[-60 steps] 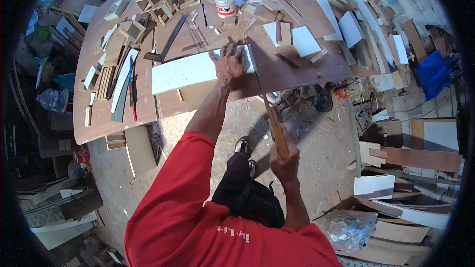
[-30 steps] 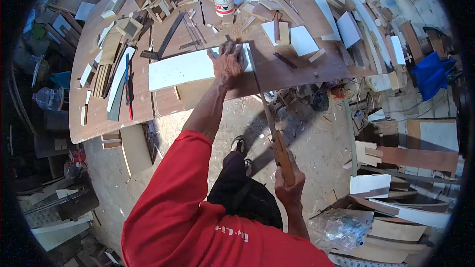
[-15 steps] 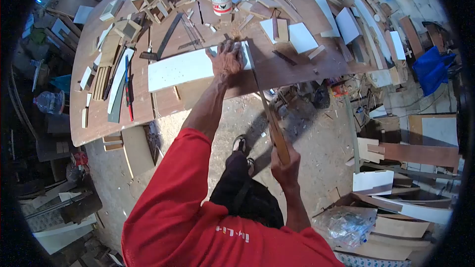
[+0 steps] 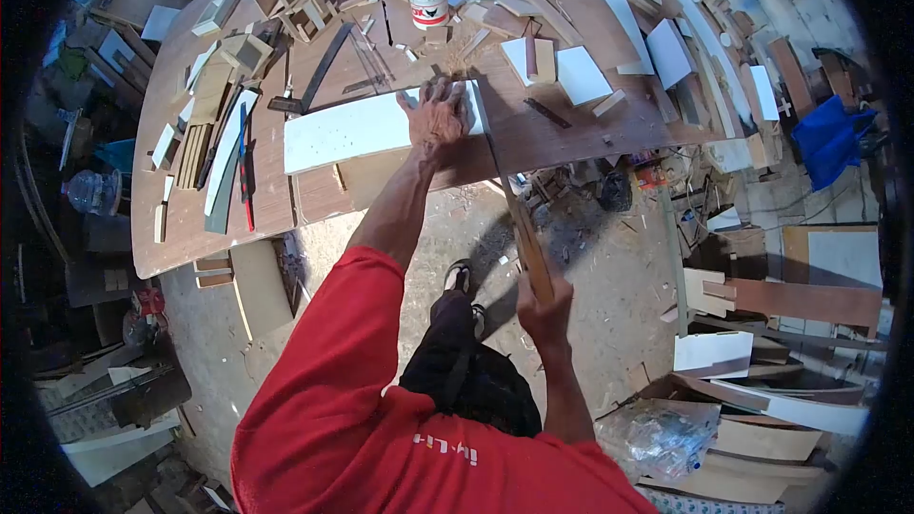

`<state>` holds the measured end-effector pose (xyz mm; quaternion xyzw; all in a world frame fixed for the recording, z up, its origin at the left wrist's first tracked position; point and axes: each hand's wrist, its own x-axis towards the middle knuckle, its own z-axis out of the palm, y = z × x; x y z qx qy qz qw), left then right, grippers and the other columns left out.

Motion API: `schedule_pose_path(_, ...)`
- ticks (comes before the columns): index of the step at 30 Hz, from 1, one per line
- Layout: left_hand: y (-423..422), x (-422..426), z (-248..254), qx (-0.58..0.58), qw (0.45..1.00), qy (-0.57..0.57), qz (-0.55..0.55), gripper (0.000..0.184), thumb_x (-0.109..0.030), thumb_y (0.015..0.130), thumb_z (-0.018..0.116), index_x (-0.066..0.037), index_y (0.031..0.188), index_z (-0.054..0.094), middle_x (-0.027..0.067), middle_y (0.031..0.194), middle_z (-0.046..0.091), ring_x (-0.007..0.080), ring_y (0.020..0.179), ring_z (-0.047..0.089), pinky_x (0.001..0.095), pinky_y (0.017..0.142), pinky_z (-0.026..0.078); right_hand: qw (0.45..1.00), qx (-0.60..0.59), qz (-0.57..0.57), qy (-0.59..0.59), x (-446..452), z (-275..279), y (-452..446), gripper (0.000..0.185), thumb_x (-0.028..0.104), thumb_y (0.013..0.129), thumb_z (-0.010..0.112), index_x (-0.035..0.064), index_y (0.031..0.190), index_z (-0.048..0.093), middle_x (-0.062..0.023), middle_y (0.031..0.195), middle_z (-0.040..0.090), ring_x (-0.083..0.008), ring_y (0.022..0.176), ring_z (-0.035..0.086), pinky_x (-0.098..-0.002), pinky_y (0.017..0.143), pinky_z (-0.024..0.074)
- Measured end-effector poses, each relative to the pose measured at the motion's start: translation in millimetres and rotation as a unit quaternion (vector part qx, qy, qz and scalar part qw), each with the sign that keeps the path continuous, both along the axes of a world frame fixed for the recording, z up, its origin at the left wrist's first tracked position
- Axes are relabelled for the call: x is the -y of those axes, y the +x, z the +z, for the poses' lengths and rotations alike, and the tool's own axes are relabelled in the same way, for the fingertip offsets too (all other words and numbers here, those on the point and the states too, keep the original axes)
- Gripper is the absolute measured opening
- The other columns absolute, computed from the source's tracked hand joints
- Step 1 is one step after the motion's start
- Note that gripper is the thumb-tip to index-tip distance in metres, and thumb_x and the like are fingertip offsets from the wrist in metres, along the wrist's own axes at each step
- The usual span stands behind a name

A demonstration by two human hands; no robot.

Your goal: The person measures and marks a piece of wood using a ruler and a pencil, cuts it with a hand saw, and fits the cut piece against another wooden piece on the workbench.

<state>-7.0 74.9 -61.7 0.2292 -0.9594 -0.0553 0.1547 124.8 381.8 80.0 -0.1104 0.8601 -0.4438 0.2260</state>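
Observation:
My left hand [image 4: 438, 114] lies flat on the right part of a white-faced board [image 4: 347, 133], its fingers spread and pointing away from me. The board rests along the near edge of the workbench [image 4: 381, 48]. My right hand [image 4: 546, 312] is wrapped round the wooden handle of a handsaw [image 4: 519, 214] below the bench edge. Seen nearly edge-on, the thin blade slopes up to the board's right end. How deep the blade sits in the board I cannot tell.
A white glue tub [image 4: 428, 5] stands at the back. Left of the board lie a try square [image 4: 312, 86] and a red-and-blue stick [image 4: 246, 167]. White panel offcuts [image 4: 583, 76] lie to the right. Stacked boards [image 4: 781, 390] and a plastic bag [image 4: 666, 433] are on the floor at right.
My right hand has moved slightly forward, toward the bench, with the saw. The left hand stays in place on the board.

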Motion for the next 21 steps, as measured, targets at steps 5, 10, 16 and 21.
schedule_pose_path(5, -4, 0, 7, 0.025, 0.999, 0.023, 0.008, 0.049, -0.038, 0.088, 0.048, -0.029, 0.136, 0.05, 0.0027, 0.145, 0.043, 0.0267, 0.136, 0.036, 0.0718, 0.106, 0.01, 0.991, -0.101, -0.019, -0.089, -34, 14, 44, 0.04, 0.0, 0.083, 0.053, -0.0051, 0.123, 0.056, -0.0233, 0.101, 0.066, -0.0272, 0.089, 0.068, -0.0345, 0.075, 0.0515)
schedule_pose_path(10, 0, -1, 9, 0.01, 1.0, 0.022, 0.003, 0.046, -0.035, 0.089, 0.046, -0.026, 0.133, 0.053, 0.0034, 0.143, 0.046, 0.0281, 0.134, 0.038, 0.073, 0.105, 0.01, 0.992, 0.076, 0.018, 0.103, 0, -14, -5, 0.042, -0.001, 0.082, 0.051, -0.0073, 0.123, 0.054, -0.0229, 0.104, 0.066, -0.0288, 0.094, 0.067, -0.0349, 0.08, 0.0507)
schedule_pose_path(16, 2, 0, 4, 0.0, 1.0, 0.007, -0.002, 0.045, -0.038, 0.089, 0.045, -0.027, 0.132, 0.055, 0.0033, 0.143, 0.046, 0.0272, 0.133, 0.039, 0.0731, 0.105, 0.01, 0.994, -0.04, -0.037, -0.094, -19, -4, 26, 0.042, -0.001, 0.083, 0.05, -0.0071, 0.124, 0.054, -0.0238, 0.112, 0.064, -0.0293, 0.105, 0.065, -0.0338, 0.088, 0.0495)
schedule_pose_path(21, -1, 2, 8, 0.059, 0.998, 0.034, 0.011, 0.05, -0.038, 0.088, 0.049, -0.034, 0.137, 0.048, -0.0002, 0.15, 0.039, 0.0287, 0.138, 0.034, 0.0717, 0.107, 0.005, 0.998, -0.053, 0.009, -0.028, -28, -4, 33, 0.04, 0.001, 0.083, 0.052, -0.0067, 0.122, 0.055, -0.0242, 0.106, 0.065, -0.0272, 0.098, 0.066, -0.0345, 0.083, 0.0505)
